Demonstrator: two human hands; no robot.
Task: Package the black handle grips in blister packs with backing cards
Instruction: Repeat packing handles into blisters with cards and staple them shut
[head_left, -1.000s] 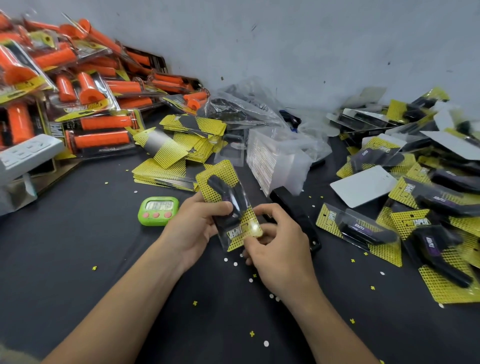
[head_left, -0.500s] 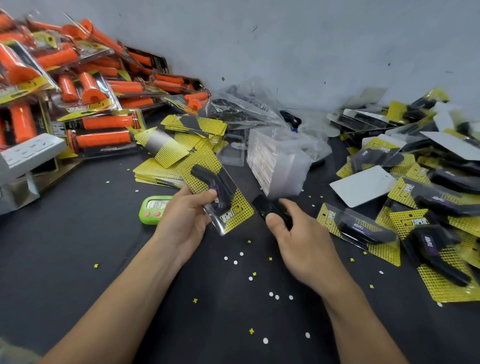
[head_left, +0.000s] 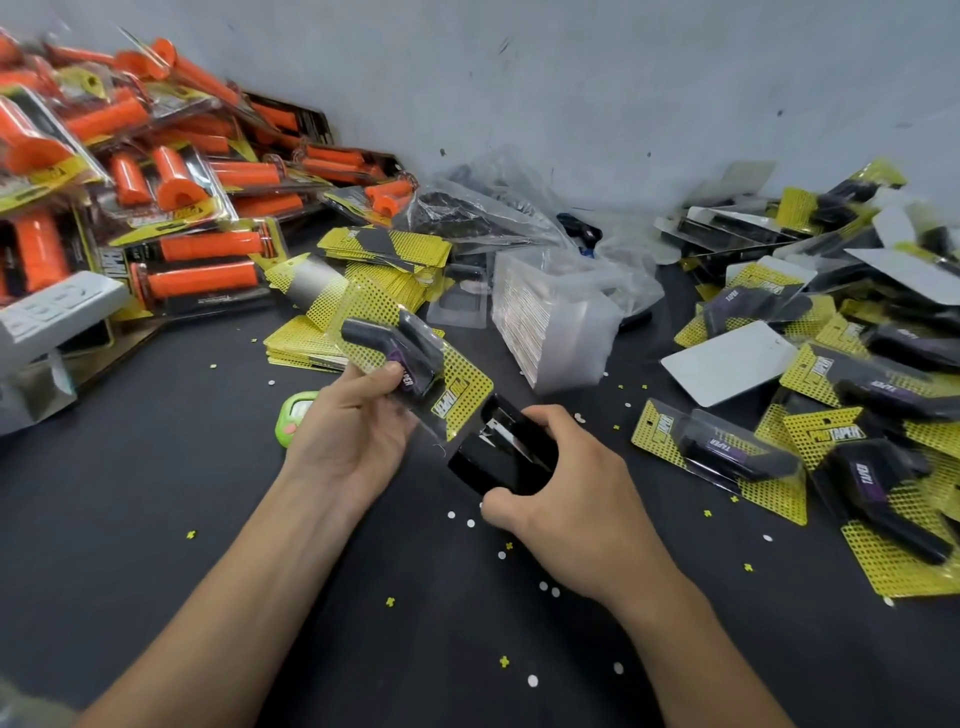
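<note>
Left hand: the left hand (head_left: 353, 431) holds one blister pack (head_left: 415, 371) up off the counter (head_left: 156, 519), fingers (head_left: 385, 374) clamped on its near edge with the thumb on the clear front.
Pack axis: the long axis runs diagonally, with the top end pointing up-left toward the orange pile and the printed end down-right toward the right hand.
Contents: one black handle grip (head_left: 395, 343) lies under the blister along that same diagonal, over one yellow backing card (head_left: 462, 389).
Right hand: the right hand (head_left: 576, 499) grips one black stapler (head_left: 504, 452), fingers curled over its top and thumb beneath its near end.
Meeting point: the card's lower corner sits right at the stapler's open mouth; whether it is inside is hard to tell.
Finished black packs (head_left: 717, 447): a loose heap on the right, perhaps a dozen or more, lying at mixed angles.
Orange packs (head_left: 202, 280): a large pile at the far left.
Loose cards (head_left: 384, 249): one spread stack behind the held pack.
Empty blisters (head_left: 550, 322): one upright stack in clear film.
Timer (head_left: 296, 415): one, green, partly hidden by the left hand.
</note>
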